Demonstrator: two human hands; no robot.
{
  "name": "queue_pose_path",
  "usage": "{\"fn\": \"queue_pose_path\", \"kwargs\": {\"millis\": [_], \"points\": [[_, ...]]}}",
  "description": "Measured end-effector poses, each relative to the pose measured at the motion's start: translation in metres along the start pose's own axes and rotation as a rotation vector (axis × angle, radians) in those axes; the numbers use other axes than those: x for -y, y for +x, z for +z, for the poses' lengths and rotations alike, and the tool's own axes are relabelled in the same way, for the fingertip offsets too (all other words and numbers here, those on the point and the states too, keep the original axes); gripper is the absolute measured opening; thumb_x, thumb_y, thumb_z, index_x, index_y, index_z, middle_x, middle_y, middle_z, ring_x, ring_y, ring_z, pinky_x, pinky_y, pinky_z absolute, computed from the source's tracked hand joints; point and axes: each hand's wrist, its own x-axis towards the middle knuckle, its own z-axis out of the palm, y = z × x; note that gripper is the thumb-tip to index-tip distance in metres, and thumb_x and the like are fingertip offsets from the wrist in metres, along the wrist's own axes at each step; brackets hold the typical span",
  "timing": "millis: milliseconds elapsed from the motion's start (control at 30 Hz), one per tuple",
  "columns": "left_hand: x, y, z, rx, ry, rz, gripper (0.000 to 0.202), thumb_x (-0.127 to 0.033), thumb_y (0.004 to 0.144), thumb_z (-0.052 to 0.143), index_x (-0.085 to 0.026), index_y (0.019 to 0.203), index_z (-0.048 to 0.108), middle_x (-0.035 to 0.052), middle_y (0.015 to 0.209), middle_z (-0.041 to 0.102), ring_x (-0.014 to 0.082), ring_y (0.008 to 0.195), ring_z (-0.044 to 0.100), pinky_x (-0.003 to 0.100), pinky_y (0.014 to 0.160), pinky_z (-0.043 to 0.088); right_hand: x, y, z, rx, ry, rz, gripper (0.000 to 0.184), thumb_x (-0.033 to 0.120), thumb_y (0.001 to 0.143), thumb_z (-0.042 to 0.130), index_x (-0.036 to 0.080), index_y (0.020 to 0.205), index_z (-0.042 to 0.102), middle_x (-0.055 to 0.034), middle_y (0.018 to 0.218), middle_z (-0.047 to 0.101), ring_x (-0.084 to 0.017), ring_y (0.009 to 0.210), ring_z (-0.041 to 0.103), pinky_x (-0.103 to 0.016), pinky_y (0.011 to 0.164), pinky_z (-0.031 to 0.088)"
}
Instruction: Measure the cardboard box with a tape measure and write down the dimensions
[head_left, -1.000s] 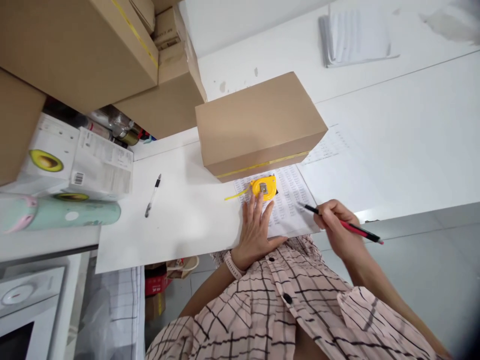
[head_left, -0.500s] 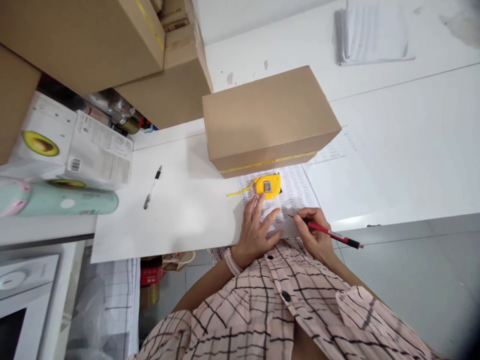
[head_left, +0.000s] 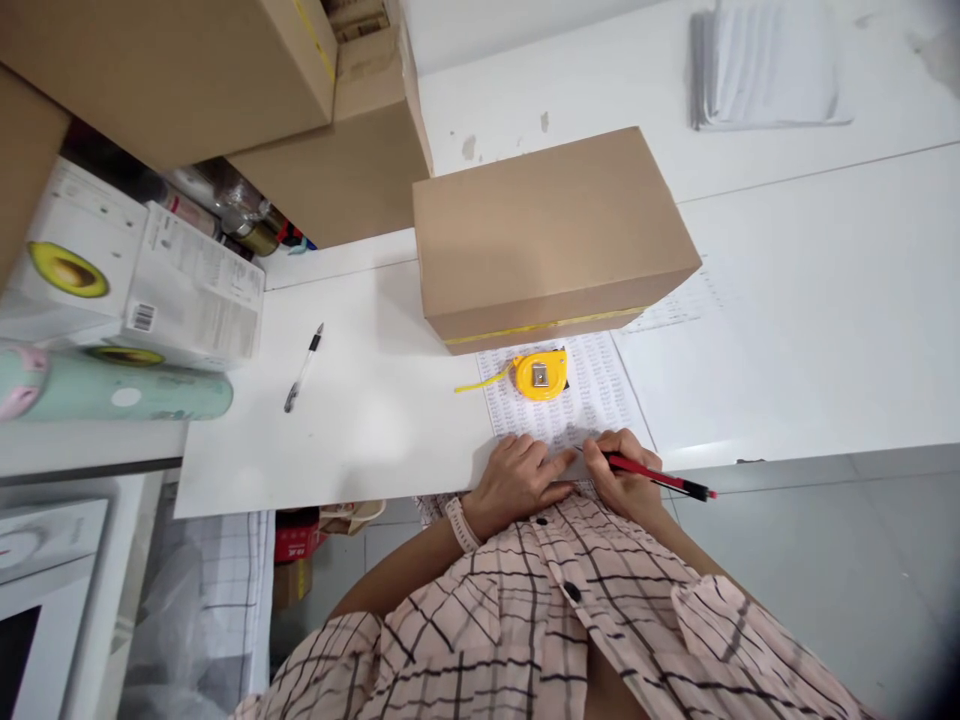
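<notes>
My right hand (head_left: 622, 478) is closed around a red pen (head_left: 660, 480), its tip on the near edge of a printed sheet of figures (head_left: 577, 400). My left hand (head_left: 517, 475) rests on the same sheet beside it, fingers curled down against the paper and holding nothing. A yellow tape measure (head_left: 540, 374) lies on the sheet just beyond both hands, with a short length of tape pulled out to the left. Behind it stands a closed cardboard box (head_left: 547, 235) with yellow tape along its front edge.
A black pen (head_left: 302, 368) lies on the white table (head_left: 360, 400) to the left. Further left are a mint flask (head_left: 112, 395), a white avocado-printed carton (head_left: 135, 290) and stacked cardboard boxes (head_left: 172, 70). A pile of papers (head_left: 765, 70) sits far right.
My left hand has slid back from the tape measure toward the table's near edge. My right hand has brought the red pen in from the right and down onto the sheet.
</notes>
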Motion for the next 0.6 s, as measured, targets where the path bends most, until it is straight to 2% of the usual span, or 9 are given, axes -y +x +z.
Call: {"fn": "queue_pose_path", "kwargs": {"millis": [367, 600], "points": [[0.0003, -0.0025, 0.0020, 0.043, -0.015, -0.022, 0.042, -0.052, 0.104, 0.049, -0.020, 0.119, 0.072, 0.0039, 0.073, 0.057, 0.0211, 0.076, 0.056, 0.035, 0.065, 0.036, -0.0032, -0.0006, -0.0006, 0.026, -0.061, 0.000, 0.034, 0.049, 0.094, 0.059, 0.025, 0.073, 0.050, 0.0017, 0.060, 0.058, -0.015, 0.052, 0.052, -0.030, 0.055, 0.043], [0.0004, -0.0025, 0.0032, -0.005, -0.014, -0.022, 0.041, -0.051, 0.104, 0.048, -0.021, 0.117, 0.073, 0.0032, 0.072, 0.056, 0.0206, 0.074, 0.055, 0.034, 0.064, 0.035, 0.0028, 0.0040, -0.0009, 0.044, -0.086, -0.081, 0.031, 0.041, 0.095, 0.058, 0.025, 0.071, 0.046, 0.0014, 0.059, 0.058, -0.014, 0.050, 0.052, -0.030, 0.053, 0.042]]}}
